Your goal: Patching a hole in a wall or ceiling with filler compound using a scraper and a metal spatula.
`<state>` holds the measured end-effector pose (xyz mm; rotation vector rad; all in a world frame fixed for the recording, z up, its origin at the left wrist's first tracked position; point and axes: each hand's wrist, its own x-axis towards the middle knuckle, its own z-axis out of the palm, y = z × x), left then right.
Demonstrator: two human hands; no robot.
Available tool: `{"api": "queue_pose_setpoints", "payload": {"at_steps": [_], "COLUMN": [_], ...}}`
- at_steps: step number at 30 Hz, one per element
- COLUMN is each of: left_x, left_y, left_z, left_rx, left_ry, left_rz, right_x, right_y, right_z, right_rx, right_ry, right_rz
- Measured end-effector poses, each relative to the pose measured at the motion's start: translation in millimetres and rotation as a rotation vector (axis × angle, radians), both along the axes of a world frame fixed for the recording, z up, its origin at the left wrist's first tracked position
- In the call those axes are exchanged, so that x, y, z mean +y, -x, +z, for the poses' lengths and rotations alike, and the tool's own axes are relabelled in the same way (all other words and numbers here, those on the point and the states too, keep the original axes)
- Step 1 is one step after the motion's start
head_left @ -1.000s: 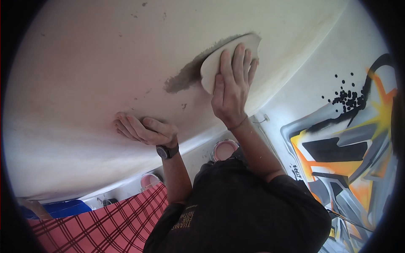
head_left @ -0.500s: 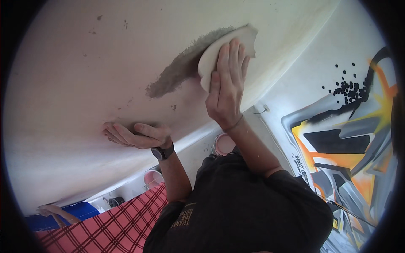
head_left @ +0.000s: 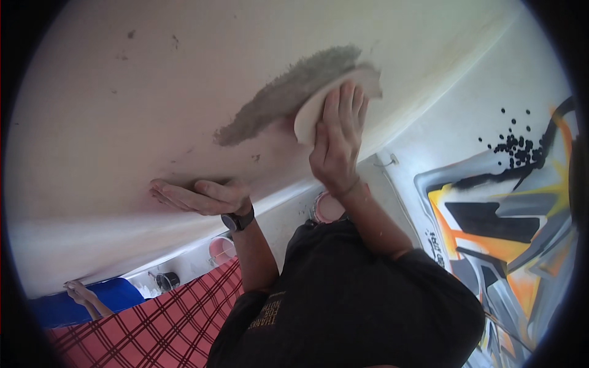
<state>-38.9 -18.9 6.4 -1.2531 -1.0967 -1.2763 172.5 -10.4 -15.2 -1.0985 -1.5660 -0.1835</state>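
Note:
My right hand (head_left: 337,138) holds a pale, flat, irregular-edged pad (head_left: 307,119) against a broad off-white surface (head_left: 116,153), fingers pressed on its back. Beside the pad a rough, elongated grey patch (head_left: 273,95) runs diagonally across that surface, with small dark flecks around it. My left hand (head_left: 202,197), wearing a dark wristwatch (head_left: 238,221), lies against the same surface below and left of the patch, palm toward it, fingers slightly bent and apparently empty.
Another person's hands (head_left: 81,293) touch the surface at lower left, beside blue material (head_left: 119,294) and red plaid fabric (head_left: 141,325). Pink buckets (head_left: 222,250) and a dark container (head_left: 167,281) stand below. A graffiti-painted wall (head_left: 491,227) fills the right side.
The pad has moved down and right over the last half second, exposing more of the grey patch. My left hand stays in place on the surface. The other person's hands show more clearly.

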Motion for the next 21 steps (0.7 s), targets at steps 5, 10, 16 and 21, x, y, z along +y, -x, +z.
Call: {"api": "queue_pose_setpoints", "payload": {"at_steps": [5, 10, 16, 21], "left_x": [0, 1, 4, 0], "left_y": [-2, -3, -14, -16], "left_z": [-4, -7, -6, -5], "left_rx": [-0.068, -0.088, -0.108, -0.063], "left_ry": [0.022, 0.024, 0.007, -0.005], "left_rz": [0.003, -0.023, -0.024, -0.089], "right_x": [11, 7, 14, 2], "right_y": [3, 6, 13, -1], "right_z": [26, 28, 16, 0], "right_rx": [-0.004, 0.028, 0.12, -0.058], "right_ry": [-0.071, -0.102, -0.117, -0.105], "right_rz": [0.003, 0.004, 0.085, 0.096]}}
